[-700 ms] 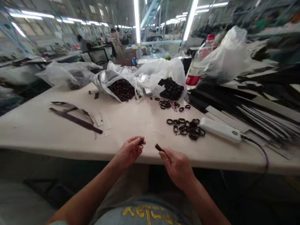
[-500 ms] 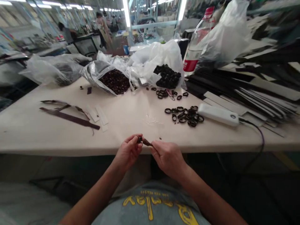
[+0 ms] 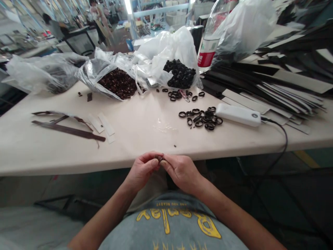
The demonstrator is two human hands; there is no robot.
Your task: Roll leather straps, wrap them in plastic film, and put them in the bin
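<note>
My left hand [image 3: 144, 169] and my right hand [image 3: 183, 172] meet at the table's front edge, fingertips touching. Pinched between both thumbs and forefingers is a small dark brown piece [image 3: 158, 158], mostly covered, so its full shape is hidden. Just beyond the hands lies a tiny dark bit [image 3: 175, 146]. To the right of it, several black loops [image 3: 208, 121] form a loose pile, with more black loops [image 3: 172, 96] farther back.
A white power bank [image 3: 238, 115] with a black cable lies beside the loops. Brown strips [image 3: 70, 131] and white strips [image 3: 106, 124] are on the left. Behind stand a bag of brown pieces [image 3: 118, 84], a bag of black pieces [image 3: 180, 74] and a bottle [image 3: 207, 55]. Dark strips [image 3: 283, 93] fill the right.
My hands have come together: the dark piece in the left and the brown pointed piece in the right were apart and now meet between the fingertips. The camera view has shifted slightly.
</note>
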